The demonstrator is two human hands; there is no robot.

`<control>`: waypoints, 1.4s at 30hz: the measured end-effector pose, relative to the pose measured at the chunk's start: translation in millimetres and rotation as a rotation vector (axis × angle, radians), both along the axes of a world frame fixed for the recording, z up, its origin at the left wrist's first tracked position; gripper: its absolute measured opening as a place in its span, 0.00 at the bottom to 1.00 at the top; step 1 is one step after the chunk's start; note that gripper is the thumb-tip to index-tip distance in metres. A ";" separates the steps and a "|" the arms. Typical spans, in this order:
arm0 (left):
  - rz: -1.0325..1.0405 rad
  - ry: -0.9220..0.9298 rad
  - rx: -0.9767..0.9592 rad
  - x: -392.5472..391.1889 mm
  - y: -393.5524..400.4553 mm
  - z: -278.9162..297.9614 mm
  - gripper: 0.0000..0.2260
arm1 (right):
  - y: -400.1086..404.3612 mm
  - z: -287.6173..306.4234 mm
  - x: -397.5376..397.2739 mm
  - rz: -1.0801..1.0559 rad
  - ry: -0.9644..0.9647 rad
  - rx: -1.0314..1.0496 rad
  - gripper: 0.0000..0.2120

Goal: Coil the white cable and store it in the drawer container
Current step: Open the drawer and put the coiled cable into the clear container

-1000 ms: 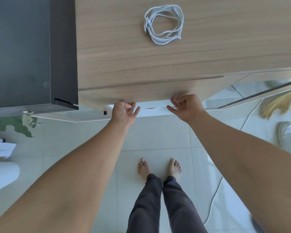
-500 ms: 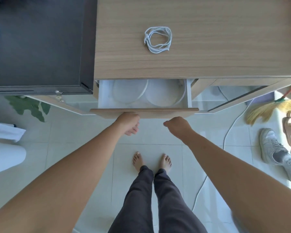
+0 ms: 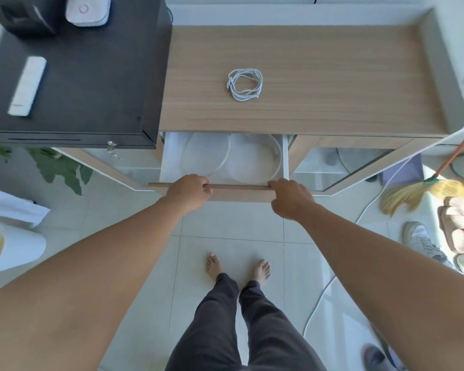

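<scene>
The white cable [image 3: 245, 84] lies coiled in a loose ring on the wooden desk top [image 3: 332, 84], untouched. Below the desk's front edge the drawer [image 3: 239, 192] stands pulled out, its white inside showing two round white containers [image 3: 255, 160]. My left hand [image 3: 189, 192] grips the left part of the wooden drawer front. My right hand [image 3: 289, 198] grips the same front near its right end. Both hands sit well below the cable.
A black cabinet [image 3: 91, 76] adjoins the desk on the left, carrying a white remote [image 3: 27, 85] and a white device [image 3: 87, 10]. A broom [image 3: 423, 191], shoes [image 3: 423, 245] and a floor cable [image 3: 319, 298] lie at right. My bare feet [image 3: 237, 266] stand on tiles.
The drawer has been pulled out from shut to open. Both hands moved from under the drawer's lower edge to gripping its front from above, and the view has backed away from the desk.
</scene>
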State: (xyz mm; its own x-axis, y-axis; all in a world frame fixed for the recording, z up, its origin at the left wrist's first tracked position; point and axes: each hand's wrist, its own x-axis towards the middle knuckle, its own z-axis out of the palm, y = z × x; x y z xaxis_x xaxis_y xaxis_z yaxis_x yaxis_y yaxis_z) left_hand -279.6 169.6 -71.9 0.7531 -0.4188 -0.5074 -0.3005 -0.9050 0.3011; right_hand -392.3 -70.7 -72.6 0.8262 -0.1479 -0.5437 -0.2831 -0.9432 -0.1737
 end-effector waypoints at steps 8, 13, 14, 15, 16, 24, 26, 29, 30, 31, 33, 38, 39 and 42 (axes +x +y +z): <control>0.008 0.120 0.099 -17.3 9.1 5.1 0.16 | -7.6 19.2 -21.2 -0.023 0.037 0.076 0.27; 0.135 0.059 -0.023 19.7 -6.0 36.8 0.15 | -42.0 57.4 17.2 -0.112 -0.119 0.045 0.25; 0.163 0.025 -0.053 27.1 -10.9 43.5 0.16 | -47.3 64.5 25.7 -0.122 -0.140 0.038 0.25; 0.188 -0.008 -0.074 33.7 -15.6 49.2 0.16 | -51.1 70.0 33.5 -0.123 -0.160 0.029 0.25; 0.201 -0.037 -0.089 40.3 -20.0 52.8 0.15 | -53.4 74.1 41.0 -0.118 -0.180 0.020 0.25; 0.237 -0.083 -0.157 101.7 -62.6 68.5 0.16 | -61.1 77.8 119.6 -0.172 -0.223 0.039 0.24; 0.282 -0.070 -0.185 122.0 -76.8 68.1 0.16 | -64.9 74.6 144.3 -0.208 -0.245 0.046 0.23; 0.316 -0.067 -0.193 154.0 -95.2 59.1 0.16 | -69.4 64.0 185.1 -0.262 -0.284 0.023 0.20; 0.329 -0.063 -0.202 164.5 -101.2 54.9 0.16 | -70.8 59.1 199.0 -0.287 -0.295 0.018 0.19; 0.347 -0.056 -0.213 174.1 -107.5 51.0 0.17 | -71.8 54.3 212.3 -0.316 -0.299 0.019 0.18; 0.354 -0.044 -0.230 190.5 -120.3 43.3 0.18 | -72.1 44.1 237.1 -0.368 -0.294 0.028 0.18; 0.427 -0.081 -0.267 216.6 -153.4 24.3 0.18 | -69.3 16.5 278.5 -0.451 -0.241 0.051 0.17; 0.428 -0.099 -0.263 219.5 -158.7 21.2 0.18 | -68.3 11.6 283.0 -0.470 -0.238 0.049 0.18; 0.444 -0.157 -0.256 223.9 -169.8 15.9 0.11 | -65.0 2.0 288.3 -0.520 -0.257 0.047 0.18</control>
